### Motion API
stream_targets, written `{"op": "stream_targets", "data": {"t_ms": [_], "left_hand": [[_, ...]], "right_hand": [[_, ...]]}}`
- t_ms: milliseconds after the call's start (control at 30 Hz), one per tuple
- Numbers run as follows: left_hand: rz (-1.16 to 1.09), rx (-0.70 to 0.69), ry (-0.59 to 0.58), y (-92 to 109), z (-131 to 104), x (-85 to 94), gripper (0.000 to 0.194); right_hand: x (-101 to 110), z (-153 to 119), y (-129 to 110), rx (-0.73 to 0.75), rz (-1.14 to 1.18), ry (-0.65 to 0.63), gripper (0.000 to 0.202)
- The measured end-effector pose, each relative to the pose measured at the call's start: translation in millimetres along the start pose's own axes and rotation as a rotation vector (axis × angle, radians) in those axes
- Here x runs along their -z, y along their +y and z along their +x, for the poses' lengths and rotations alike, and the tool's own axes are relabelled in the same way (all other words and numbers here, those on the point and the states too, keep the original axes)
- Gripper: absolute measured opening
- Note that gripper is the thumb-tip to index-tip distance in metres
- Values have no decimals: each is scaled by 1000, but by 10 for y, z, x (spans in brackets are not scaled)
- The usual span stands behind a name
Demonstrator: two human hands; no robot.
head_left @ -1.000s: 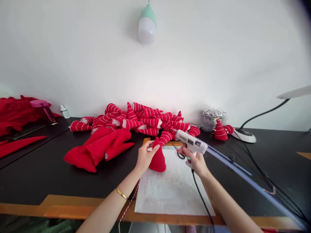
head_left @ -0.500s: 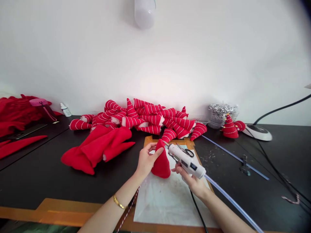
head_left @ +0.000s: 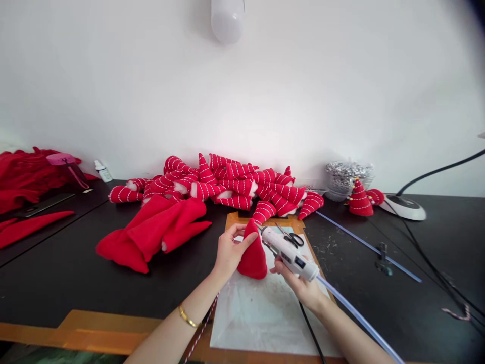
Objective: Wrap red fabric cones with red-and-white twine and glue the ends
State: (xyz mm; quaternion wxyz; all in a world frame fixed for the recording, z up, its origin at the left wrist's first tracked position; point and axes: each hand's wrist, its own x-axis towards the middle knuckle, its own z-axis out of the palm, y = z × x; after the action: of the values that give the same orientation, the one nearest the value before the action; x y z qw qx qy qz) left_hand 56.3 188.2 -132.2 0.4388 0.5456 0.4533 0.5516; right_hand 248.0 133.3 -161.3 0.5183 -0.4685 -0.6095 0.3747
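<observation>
My left hand (head_left: 231,250) pinches the upper part of a plain red cloth cone (head_left: 253,258), which stands with its tip up over the white sheet (head_left: 261,323). In my right hand (head_left: 299,285) is a white glue gun (head_left: 290,253), its nozzle at the cone's tip. A long clear glue stick (head_left: 356,316) runs out of the gun's back end. Below my left hand, a red-and-white cord (head_left: 202,328) hangs beside my wrist. Black scissors (head_left: 291,237) lie just behind the gun.
Striped red cones (head_left: 235,187) are heaped along the wall. Plain red cones (head_left: 151,232) lie at the left. On the right are another glue stick (head_left: 352,235), a decorated cone (head_left: 359,199), a tub of silver tinsel (head_left: 341,182), a lamp base (head_left: 405,207) and cables.
The glue gun has shifted slightly down and left relative to the scissors, which now show more fully. My left hand still holds the cone.
</observation>
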Motion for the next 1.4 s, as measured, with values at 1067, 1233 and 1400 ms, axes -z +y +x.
{"op": "stream_targets", "data": {"t_ms": [1067, 1233, 1400], "left_hand": [[4, 9, -14, 6, -11, -19, 38], [-2, 12, -26, -6, -12, -14, 37], [34, -21, -20, -9, -4, -10, 36]], "right_hand": [[-26, 23, -81, -44, 6, 7, 34], [-49, 33, -134, -35, 18, 27, 34], [-37, 49, -187, -12, -11, 11, 34]]}}
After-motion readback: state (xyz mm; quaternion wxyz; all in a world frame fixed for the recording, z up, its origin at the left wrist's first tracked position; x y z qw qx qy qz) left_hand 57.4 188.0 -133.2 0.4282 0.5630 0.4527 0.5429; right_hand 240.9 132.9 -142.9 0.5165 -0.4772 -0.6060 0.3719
